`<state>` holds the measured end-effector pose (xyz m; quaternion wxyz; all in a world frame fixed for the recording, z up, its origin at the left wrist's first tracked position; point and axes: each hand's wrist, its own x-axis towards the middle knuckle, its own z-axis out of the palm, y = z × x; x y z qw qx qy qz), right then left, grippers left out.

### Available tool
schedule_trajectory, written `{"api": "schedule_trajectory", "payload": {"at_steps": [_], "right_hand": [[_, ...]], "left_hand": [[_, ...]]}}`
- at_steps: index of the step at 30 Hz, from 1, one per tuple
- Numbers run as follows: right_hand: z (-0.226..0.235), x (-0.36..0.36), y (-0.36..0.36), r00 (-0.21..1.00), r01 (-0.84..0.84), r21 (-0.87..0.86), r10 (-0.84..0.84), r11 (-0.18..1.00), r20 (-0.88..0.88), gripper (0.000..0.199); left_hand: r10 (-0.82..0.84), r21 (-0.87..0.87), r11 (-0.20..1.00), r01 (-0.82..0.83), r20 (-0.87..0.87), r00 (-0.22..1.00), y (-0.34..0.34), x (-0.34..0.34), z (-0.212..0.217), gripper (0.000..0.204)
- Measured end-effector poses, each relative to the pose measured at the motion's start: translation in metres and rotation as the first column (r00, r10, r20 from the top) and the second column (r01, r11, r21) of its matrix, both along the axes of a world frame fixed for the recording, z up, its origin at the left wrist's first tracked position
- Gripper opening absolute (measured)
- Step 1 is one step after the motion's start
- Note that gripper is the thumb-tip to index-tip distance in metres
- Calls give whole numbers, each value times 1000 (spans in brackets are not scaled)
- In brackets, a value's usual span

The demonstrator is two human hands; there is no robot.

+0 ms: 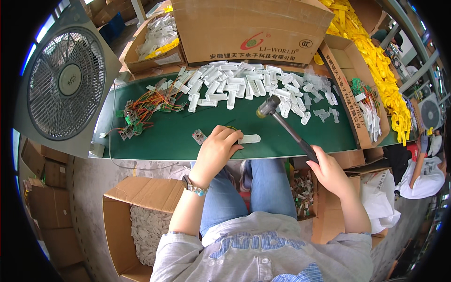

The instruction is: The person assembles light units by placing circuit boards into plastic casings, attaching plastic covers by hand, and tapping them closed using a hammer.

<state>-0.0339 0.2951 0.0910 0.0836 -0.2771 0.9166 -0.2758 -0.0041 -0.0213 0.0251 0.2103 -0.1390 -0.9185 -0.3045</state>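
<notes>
My left hand (217, 149) presses on a white oblong plastic case (249, 139) lying on the green table (169, 136) near its front edge. My right hand (329, 171) grips the black handle of a small mallet (269, 106), whose grey head is raised above the table, to the right of and beyond the case. A small circuit board (199, 137) lies just left of my left hand. A heap of white plastic cases (249, 87) spreads across the far side of the table.
Wired green circuit boards (141, 113) lie at the table's left. Cardboard boxes (253, 28) stand behind; a side box (361, 103) holds more parts; yellow pieces (380, 61) pile at right. A fan (66, 77) stands left. A floor box (145, 225) holds white cases. Another person (425, 169) sits right.
</notes>
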Motion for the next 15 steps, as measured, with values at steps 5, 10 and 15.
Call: {"api": "schedule_trajectory", "payload": {"at_steps": [5, 10, 15], "right_hand": [[13, 19, 9, 957, -123, 13, 122, 992, -263, 36], [-7, 30, 8, 960, -101, 216, 152, 971, -236, 41], [-12, 27, 7, 960, -90, 28, 94, 996, -264, 42]], "left_hand": [[-7, 17, 1000, 7, 0, 1000, 1, -2, -1, 24], [-15, 19, 1000, 15, -15, 1000, 1, -3, 0, 26], [-17, 14, 1000, 17, -6, 1000, 1, -1, 0, 27]]}}
